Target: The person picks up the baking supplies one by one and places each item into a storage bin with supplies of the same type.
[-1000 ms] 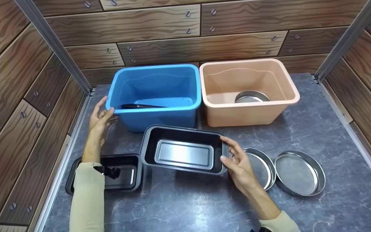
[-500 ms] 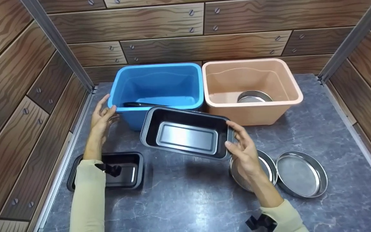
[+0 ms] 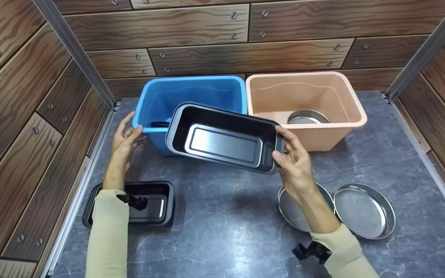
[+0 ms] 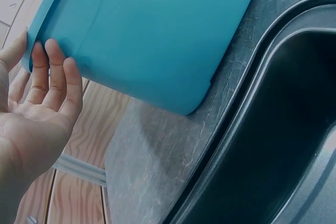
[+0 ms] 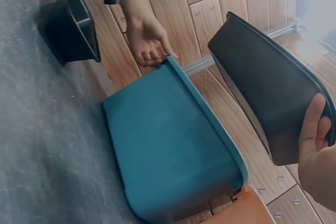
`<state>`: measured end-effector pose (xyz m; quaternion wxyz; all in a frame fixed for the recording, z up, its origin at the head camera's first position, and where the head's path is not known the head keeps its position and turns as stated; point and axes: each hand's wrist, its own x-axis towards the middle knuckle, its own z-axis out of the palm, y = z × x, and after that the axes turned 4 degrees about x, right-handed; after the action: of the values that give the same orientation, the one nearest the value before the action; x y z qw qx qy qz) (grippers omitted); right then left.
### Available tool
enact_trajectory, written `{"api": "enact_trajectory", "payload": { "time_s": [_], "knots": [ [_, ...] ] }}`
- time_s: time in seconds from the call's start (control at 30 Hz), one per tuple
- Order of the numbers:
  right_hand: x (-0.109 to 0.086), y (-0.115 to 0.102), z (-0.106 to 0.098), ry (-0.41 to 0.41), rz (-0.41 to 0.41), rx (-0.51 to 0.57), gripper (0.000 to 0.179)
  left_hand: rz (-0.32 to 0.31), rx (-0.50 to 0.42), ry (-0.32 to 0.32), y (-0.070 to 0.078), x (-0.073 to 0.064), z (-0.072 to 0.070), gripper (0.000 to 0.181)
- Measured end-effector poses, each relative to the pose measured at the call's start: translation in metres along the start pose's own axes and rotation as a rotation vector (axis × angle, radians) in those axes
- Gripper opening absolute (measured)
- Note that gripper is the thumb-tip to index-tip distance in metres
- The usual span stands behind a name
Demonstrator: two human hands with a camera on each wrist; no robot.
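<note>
My right hand (image 3: pixel 294 166) pinches the short right end of a black loaf pan (image 3: pixel 226 144), thumb over the rim and fingers behind. The pan is held up in the air, its inside tipped toward me, and overlaps the front of the blue bin (image 3: pixel 195 78) in the head view. At that bin's left front corner, my left hand (image 3: pixel 122 144) holds the rim; in the left wrist view several fingers curl under the lip. A second loaf pan (image 3: pixel 151 206) lies on the table below my left forearm, partly hidden by the sleeve. Inside the blue bin, a black item (image 3: pixel 160 124) shows only partly.
A peach bin (image 3: pixel 323 139) stands right beside the blue one and has a round metal pan (image 3: pixel 308 116) inside. Two more round pans, a left one (image 3: pixel 290 208) partly behind my right arm and a right one (image 3: pixel 364 210), lie on the table. Wood-patterned panels enclose the table.
My right hand has raised the loaf pan from in front of the blue bin to the height of its rim, tilting it more. The left hand keeps its place at the rim.
</note>
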<state>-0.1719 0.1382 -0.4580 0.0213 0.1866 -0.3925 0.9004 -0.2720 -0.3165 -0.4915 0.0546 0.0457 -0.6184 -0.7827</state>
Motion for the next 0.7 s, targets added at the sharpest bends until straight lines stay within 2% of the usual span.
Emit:
{"api": "enact_trajectory", "payload": {
  "time_s": [0.4, 0.7],
  "knots": [
    [0.031, 0.002, 0.009, 0.039, -0.012, 0.032, 0.058, 0.007, 0.011, 0.0, 0.0, 0.001, 0.001, 0.066],
    [0.051, 0.009, 0.007, 0.055, -0.011, 0.016, 0.056, 0.008, 0.009, 0.0, -0.001, 0.002, 0.001, 0.067]
  ]
}}
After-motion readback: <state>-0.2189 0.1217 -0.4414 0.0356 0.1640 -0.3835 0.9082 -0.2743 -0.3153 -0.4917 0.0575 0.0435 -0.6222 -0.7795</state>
